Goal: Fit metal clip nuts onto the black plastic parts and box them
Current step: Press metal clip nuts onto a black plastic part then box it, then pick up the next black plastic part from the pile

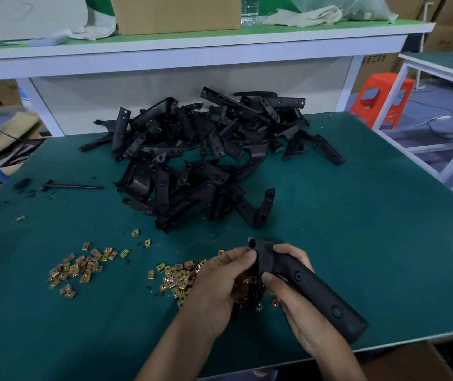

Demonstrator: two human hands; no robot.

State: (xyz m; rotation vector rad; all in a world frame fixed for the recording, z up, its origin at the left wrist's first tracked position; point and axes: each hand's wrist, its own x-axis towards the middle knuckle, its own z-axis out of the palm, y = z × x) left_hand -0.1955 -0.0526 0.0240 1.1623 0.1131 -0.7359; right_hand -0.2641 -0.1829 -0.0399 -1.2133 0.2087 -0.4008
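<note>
Both hands hold one black plastic part (306,287) just above the green table (371,229) near its front edge. My right hand (294,298) grips its long arm from below, thumb on top. Curled around the part's short end is my left hand (220,281), with a gold clip nut (251,279) showing between its fingers and the part. Loose clip nuts lie in two scatters, one (177,279) under my left hand and one (82,268) further left. A big heap of black parts (206,155) fills the table's middle back.
A black rod (74,186) and black scraps lie at the table's left. A shelf above the table carries a cardboard box (176,12), a water bottle (249,9) and rags. An orange stool (382,97) and white frames stand to the right. A brown box edge (412,361) shows below the front edge.
</note>
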